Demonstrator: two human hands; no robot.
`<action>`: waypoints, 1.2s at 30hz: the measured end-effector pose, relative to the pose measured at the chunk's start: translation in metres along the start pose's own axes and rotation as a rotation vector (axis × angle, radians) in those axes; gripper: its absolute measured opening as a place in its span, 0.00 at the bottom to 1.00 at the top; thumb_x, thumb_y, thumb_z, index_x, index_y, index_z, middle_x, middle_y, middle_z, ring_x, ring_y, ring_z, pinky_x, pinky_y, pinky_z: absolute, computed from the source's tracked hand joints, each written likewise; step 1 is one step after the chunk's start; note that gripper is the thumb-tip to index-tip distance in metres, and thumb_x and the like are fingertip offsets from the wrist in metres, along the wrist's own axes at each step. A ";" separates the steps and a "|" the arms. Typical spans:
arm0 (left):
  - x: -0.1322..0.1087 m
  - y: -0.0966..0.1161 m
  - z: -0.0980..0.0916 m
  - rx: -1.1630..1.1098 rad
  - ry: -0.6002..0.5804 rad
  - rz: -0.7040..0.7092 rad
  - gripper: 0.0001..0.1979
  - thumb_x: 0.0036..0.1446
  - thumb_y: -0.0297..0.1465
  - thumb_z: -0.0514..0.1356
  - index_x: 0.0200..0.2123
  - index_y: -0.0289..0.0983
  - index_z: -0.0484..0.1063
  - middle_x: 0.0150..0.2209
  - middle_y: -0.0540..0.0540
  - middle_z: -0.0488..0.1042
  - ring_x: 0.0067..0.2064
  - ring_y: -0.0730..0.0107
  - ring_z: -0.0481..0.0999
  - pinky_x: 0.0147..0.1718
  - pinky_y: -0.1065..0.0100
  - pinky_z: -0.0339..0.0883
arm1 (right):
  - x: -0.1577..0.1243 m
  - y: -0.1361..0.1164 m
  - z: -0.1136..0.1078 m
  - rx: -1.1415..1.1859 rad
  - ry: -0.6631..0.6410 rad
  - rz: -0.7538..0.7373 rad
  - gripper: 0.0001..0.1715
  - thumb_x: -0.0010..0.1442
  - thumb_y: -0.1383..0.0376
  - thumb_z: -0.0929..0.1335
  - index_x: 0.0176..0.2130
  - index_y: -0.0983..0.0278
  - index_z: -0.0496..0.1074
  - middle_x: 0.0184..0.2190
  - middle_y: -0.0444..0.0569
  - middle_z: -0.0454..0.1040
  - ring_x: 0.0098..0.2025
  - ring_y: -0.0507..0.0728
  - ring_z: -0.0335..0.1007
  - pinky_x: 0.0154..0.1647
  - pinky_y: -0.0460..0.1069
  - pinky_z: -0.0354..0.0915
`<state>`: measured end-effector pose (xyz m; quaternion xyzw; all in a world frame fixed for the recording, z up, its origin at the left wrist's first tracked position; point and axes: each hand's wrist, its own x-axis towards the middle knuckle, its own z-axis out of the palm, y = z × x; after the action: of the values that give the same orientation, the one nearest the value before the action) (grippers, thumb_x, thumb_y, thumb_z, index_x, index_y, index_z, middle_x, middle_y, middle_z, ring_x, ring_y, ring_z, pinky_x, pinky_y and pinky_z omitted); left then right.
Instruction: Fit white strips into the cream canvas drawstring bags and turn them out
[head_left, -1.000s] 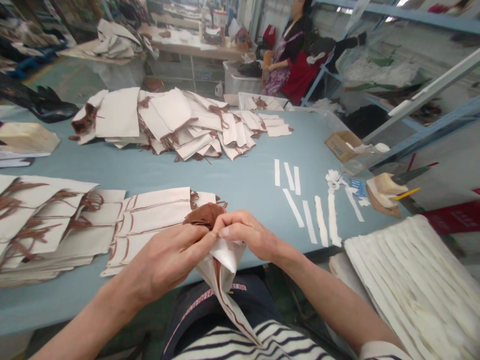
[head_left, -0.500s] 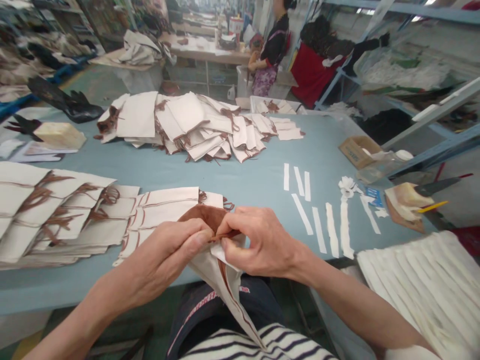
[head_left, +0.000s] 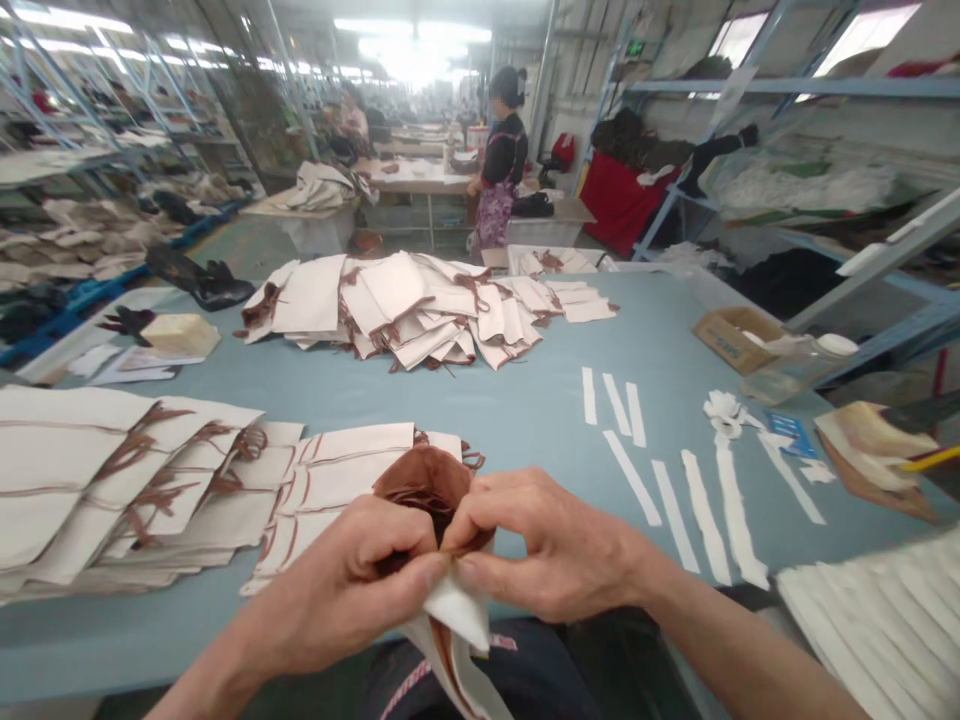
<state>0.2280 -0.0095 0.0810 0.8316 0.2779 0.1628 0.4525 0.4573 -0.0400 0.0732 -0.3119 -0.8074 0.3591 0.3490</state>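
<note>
Between my hands is a cream fabric piece (head_left: 459,612) with a brown lining (head_left: 424,475) that bulges up above my fingers. My left hand (head_left: 367,575) pinches its edge between thumb and forefinger. Right beside it, my right hand (head_left: 544,545) pinches the same edge, the two sets of fingertips almost touching. The lower part of the piece hangs down over my lap. Just behind my hands lies a stack of cream pieces with brown trim (head_left: 356,460). What sits exactly under my fingertips is hidden.
Overlapping cream pieces with brown ties (head_left: 60,440) lie at the left. A larger heap (head_left: 390,300) is across the blue table (head_left: 525,400). White strips (head_left: 634,480) lie at the right, near a cardboard box (head_left: 735,335) and a white padded stack (head_left: 885,620). A person (head_left: 502,160) stands beyond.
The view has tilted up, so the table sits lower in the picture. Both hands still pinch the fabric; the brown lining bulges wider and my left fingers are more curled.
</note>
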 end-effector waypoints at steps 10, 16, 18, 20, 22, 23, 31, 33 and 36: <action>0.001 -0.018 0.009 -0.251 0.203 -0.103 0.29 0.68 0.52 0.57 0.21 0.38 0.60 0.21 0.53 0.59 0.24 0.74 0.57 0.23 0.71 0.50 | 0.020 0.053 0.021 0.608 -0.076 0.229 0.26 0.65 0.46 0.73 0.33 0.66 0.73 0.26 0.40 0.67 0.28 0.48 0.58 0.28 0.43 0.57; 0.000 -0.045 0.014 -0.494 0.289 -0.218 0.33 0.61 0.61 0.60 0.22 0.38 0.61 0.22 0.54 0.57 0.25 0.74 0.53 0.23 0.72 0.49 | 0.032 0.051 0.014 0.502 -0.026 0.199 0.20 0.67 0.53 0.73 0.32 0.66 0.73 0.25 0.39 0.67 0.27 0.48 0.57 0.28 0.43 0.56; 0.001 -0.045 0.008 -0.489 0.227 -0.231 0.31 0.64 0.58 0.59 0.24 0.38 0.65 0.23 0.54 0.59 0.25 0.74 0.54 0.23 0.72 0.51 | 0.035 0.047 0.009 0.437 -0.008 0.187 0.17 0.68 0.56 0.72 0.32 0.66 0.74 0.26 0.40 0.69 0.28 0.49 0.59 0.30 0.44 0.58; 0.002 -0.041 0.002 -0.454 0.125 -0.240 0.29 0.68 0.55 0.56 0.27 0.36 0.71 0.24 0.52 0.65 0.26 0.72 0.58 0.25 0.71 0.55 | 0.038 0.044 0.006 0.348 -0.001 0.173 0.15 0.68 0.58 0.71 0.33 0.66 0.74 0.28 0.41 0.72 0.30 0.50 0.63 0.33 0.45 0.60; 0.002 -0.037 -0.003 -0.401 0.062 -0.226 0.29 0.71 0.52 0.53 0.30 0.35 0.76 0.27 0.50 0.69 0.28 0.71 0.62 0.28 0.71 0.57 | 0.037 0.044 0.008 0.259 0.038 0.166 0.11 0.69 0.60 0.69 0.37 0.65 0.76 0.33 0.45 0.77 0.35 0.52 0.69 0.37 0.46 0.63; 0.001 -0.035 -0.004 -0.373 0.068 -0.211 0.28 0.72 0.50 0.52 0.31 0.35 0.76 0.27 0.49 0.70 0.28 0.71 0.63 0.28 0.71 0.57 | 0.035 0.044 0.010 0.241 0.075 0.157 0.10 0.69 0.60 0.69 0.41 0.65 0.76 0.40 0.48 0.79 0.40 0.53 0.72 0.39 0.47 0.65; -0.006 -0.031 0.003 -0.147 0.311 -0.159 0.23 0.70 0.37 0.52 0.22 0.37 0.68 0.23 0.52 0.64 0.25 0.73 0.61 0.24 0.70 0.54 | 0.003 0.054 0.036 0.140 0.144 0.107 0.28 0.62 0.54 0.76 0.56 0.64 0.72 0.47 0.52 0.79 0.47 0.59 0.76 0.50 0.53 0.70; -0.005 -0.034 0.006 -0.108 0.335 -0.157 0.22 0.69 0.36 0.53 0.21 0.37 0.64 0.23 0.53 0.63 0.24 0.74 0.60 0.24 0.70 0.54 | 0.002 0.053 0.037 0.069 0.149 0.096 0.18 0.62 0.58 0.75 0.48 0.64 0.75 0.40 0.48 0.79 0.40 0.56 0.74 0.44 0.50 0.68; -0.003 -0.040 0.009 -0.060 0.401 -0.156 0.22 0.68 0.36 0.53 0.21 0.38 0.59 0.23 0.53 0.61 0.25 0.74 0.60 0.25 0.70 0.54 | 0.003 0.045 0.036 -0.033 0.215 0.020 0.12 0.65 0.58 0.75 0.41 0.63 0.74 0.33 0.44 0.78 0.33 0.53 0.72 0.37 0.47 0.65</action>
<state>0.2181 0.0001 0.0423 0.7447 0.4210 0.2976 0.4237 0.4385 -0.0261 0.0204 -0.3623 -0.7681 0.3138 0.4246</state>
